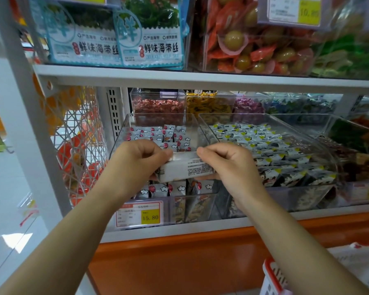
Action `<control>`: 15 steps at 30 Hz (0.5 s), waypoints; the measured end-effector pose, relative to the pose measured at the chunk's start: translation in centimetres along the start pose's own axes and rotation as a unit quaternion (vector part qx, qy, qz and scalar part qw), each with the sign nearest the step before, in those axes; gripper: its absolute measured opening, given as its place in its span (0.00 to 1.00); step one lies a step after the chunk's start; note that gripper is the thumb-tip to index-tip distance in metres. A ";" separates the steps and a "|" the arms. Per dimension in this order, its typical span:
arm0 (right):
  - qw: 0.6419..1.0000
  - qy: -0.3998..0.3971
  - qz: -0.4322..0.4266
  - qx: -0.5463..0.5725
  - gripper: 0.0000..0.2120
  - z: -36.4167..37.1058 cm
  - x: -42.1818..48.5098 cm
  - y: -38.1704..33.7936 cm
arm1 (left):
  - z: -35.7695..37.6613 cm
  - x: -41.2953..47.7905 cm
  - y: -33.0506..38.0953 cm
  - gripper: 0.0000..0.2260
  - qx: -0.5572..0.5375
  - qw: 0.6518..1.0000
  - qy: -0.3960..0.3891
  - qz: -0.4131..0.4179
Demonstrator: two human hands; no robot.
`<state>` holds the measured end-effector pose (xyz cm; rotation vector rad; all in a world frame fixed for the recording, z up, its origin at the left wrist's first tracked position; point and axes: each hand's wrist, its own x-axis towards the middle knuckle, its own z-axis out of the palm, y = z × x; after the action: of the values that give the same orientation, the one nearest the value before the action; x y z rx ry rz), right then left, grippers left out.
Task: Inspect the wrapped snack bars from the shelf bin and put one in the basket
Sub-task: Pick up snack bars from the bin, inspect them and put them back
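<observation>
Snack bar (184,167) up over the front edge of the clear shelf bin (124,133), printed back showing, left grip (134,162) and right grip (228,165) both pinching its ends; basket (271,275) sits below.

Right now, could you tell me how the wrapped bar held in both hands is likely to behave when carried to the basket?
The wrapped bar is probably stiff: it spans between the left hand and right hand without sagging. It seems light, since a pinch at each end holds it. Its smooth printed wrapper may be slippery.
</observation>
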<state>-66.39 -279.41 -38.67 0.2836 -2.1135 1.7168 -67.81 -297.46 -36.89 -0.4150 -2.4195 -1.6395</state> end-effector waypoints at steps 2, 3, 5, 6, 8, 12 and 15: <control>1.000 0.004 -0.005 -0.007 0.10 0.0 0.1 0.0 | 0.0 0.1 -0.1 0.12 0.004 1.000 0.004 0.002; 1.000 0.010 -0.013 -0.008 0.11 0.1 0.1 0.0 | 0.1 0.1 -0.2 0.11 -0.005 1.000 -0.002 -0.004; 0.999 0.026 -0.020 -0.005 0.15 0.2 0.2 0.1 | 0.3 0.0 0.0 0.07 -0.050 0.998 -0.037 -0.027; 0.999 0.031 -0.020 -0.007 0.17 0.1 0.2 0.2 | 0.4 -0.1 0.1 0.06 -0.064 0.996 -0.053 -0.033; 0.999 0.036 -0.019 -0.009 0.18 0.1 0.3 0.3 | 0.4 -0.2 0.2 0.05 -0.050 0.997 -0.059 -0.020; 0.999 0.037 0.004 0.007 0.19 0.1 0.3 0.2 | 0.5 -0.4 0.5 0.07 -0.012 0.999 -0.042 0.007; 0.998 0.047 0.034 0.036 0.14 -0.2 0.4 0.3 | 0.6 -0.5 0.8 0.06 -0.021 0.999 -0.043 0.019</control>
<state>-66.88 -279.10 -38.73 0.1510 -2.0186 1.8105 -67.09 -296.67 -36.60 -0.5456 -2.4255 -1.6938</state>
